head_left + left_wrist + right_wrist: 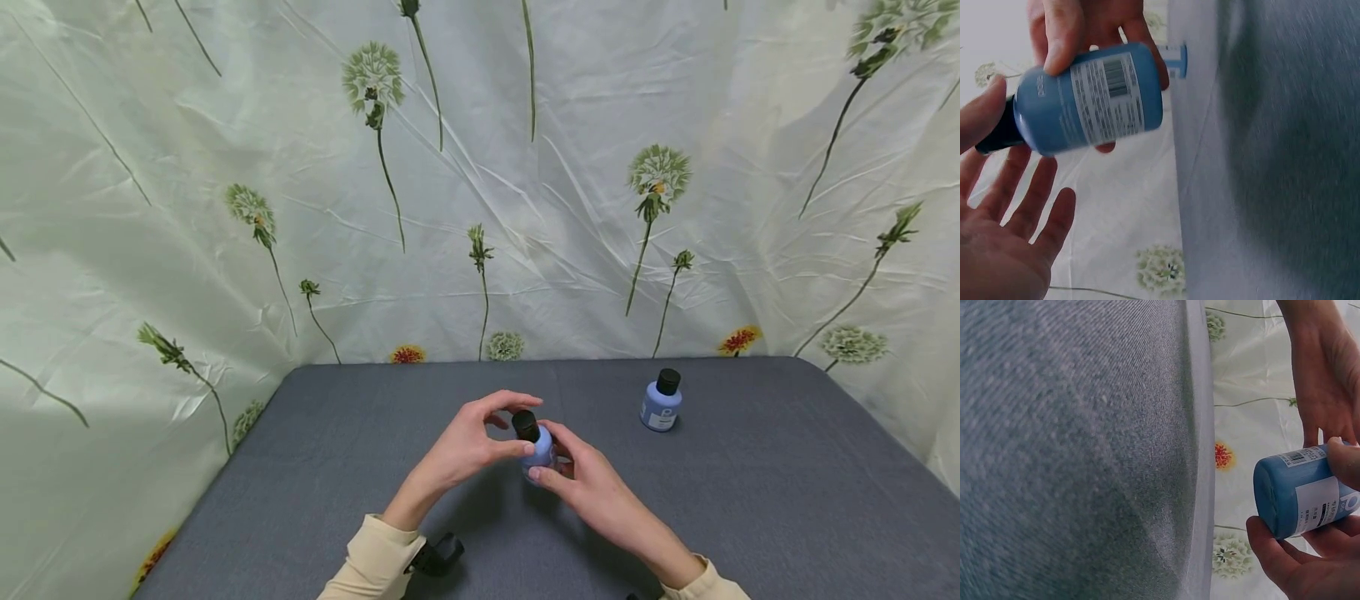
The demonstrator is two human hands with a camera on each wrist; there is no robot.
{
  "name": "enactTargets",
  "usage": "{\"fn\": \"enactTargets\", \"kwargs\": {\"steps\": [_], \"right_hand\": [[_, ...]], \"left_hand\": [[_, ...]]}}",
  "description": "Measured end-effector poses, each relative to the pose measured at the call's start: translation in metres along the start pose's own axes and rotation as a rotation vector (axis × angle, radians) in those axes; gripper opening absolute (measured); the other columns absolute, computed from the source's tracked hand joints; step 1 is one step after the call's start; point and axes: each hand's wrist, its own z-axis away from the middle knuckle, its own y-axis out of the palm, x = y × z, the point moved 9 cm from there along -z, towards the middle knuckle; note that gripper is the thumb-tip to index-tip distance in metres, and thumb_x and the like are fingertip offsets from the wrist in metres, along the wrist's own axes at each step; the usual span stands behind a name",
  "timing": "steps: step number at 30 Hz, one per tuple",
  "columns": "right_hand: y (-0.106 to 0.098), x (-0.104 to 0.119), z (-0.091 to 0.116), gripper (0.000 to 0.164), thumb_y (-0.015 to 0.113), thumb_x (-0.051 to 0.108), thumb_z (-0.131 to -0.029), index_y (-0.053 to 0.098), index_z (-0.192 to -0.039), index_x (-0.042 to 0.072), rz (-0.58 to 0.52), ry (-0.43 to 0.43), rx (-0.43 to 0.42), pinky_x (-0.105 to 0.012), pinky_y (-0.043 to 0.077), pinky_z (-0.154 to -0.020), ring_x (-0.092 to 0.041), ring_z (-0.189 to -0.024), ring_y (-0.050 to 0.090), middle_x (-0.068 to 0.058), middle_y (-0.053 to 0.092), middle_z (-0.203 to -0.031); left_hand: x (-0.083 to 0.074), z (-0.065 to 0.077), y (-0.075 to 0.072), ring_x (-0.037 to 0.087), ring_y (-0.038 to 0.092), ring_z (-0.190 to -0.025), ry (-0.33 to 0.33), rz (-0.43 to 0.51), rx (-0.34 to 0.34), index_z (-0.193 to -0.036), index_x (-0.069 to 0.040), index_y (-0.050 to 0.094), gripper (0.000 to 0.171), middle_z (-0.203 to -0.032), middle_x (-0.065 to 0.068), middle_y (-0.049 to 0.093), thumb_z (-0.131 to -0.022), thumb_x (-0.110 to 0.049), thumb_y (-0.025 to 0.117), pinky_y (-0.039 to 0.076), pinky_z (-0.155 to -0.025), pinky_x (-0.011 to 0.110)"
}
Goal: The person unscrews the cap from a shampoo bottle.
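Note:
A small blue bottle (538,457) with a black cap (526,425) is held up over the middle of the table, tilted. My right hand (603,492) grips its body, thumb on the near side and fingers round behind. At the cap, my left hand (468,442) pinches with thumb and forefinger; the other fingers spread out below in the left wrist view. A printed label with a barcode (1115,76) shows on the bottle there. The right wrist view shows its flat base (1266,500) facing outward.
A second blue bottle (661,407) with a black cap stands upright toward the table's back right. The grey cloth-covered table (337,467) meets a pale flowered curtain (480,167) behind. A black device (441,557) sits at the left wrist.

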Motion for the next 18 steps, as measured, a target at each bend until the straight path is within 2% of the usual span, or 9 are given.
{"fn": "enactTargets", "kwargs": {"steps": [4,9,11,13,18], "right_hand": [[0.000,0.000,-0.001,0.056,0.068,0.027,-0.095,0.044,-0.144,0.012,0.015,0.000,0.008,-0.032,0.051,-0.084,-0.022,-0.109,0.059,-0.009,0.059,-0.125],[-0.001,-0.001,-0.001,0.061,0.067,0.028,-0.095,0.041,-0.147,0.011,0.032,0.005,0.008,-0.035,0.051,-0.086,-0.024,-0.112,0.058,-0.012,0.057,-0.130],[-0.002,-0.001,-0.001,0.061,0.067,0.028,-0.095,0.040,-0.148,0.010,0.040,-0.002,0.007,-0.035,0.051,-0.086,-0.024,-0.113,0.058,-0.012,0.057,-0.129],[-0.002,-0.001,-0.001,0.062,0.067,0.028,-0.095,0.040,-0.148,0.010,0.042,-0.007,0.005,-0.034,0.051,-0.085,-0.024,-0.112,0.058,-0.012,0.058,-0.128],[-0.004,0.000,0.000,0.062,0.069,0.026,-0.095,0.041,-0.147,0.010,0.050,-0.014,-0.005,-0.036,0.050,-0.086,-0.023,-0.108,0.059,-0.010,0.060,-0.121]], "left_hand": [[-0.003,0.001,0.004,0.009,0.050,-0.123,0.037,-0.002,0.075,-0.132,-0.029,0.061,0.047,-0.136,-0.013,0.054,-0.088,-0.019,0.076,0.044,-0.095,0.044],[-0.011,0.002,0.009,0.014,0.041,-0.136,0.088,0.082,0.157,-0.135,-0.015,0.060,0.040,-0.148,-0.006,0.046,-0.096,-0.007,0.064,0.040,-0.102,0.045],[-0.011,0.003,0.010,0.015,0.040,-0.137,0.088,0.114,0.178,-0.135,-0.010,0.059,0.039,-0.148,-0.003,0.047,-0.097,-0.002,0.060,0.038,-0.103,0.049],[-0.007,0.003,0.011,0.014,0.042,-0.135,0.078,0.137,0.194,-0.136,-0.012,0.059,0.041,-0.145,-0.004,0.050,-0.097,0.000,0.058,0.037,-0.104,0.051],[-0.004,0.001,0.010,0.013,0.051,-0.126,0.028,0.141,0.179,-0.135,-0.011,0.060,0.044,-0.134,0.001,0.060,-0.095,0.008,0.055,0.036,-0.104,0.053]]}}
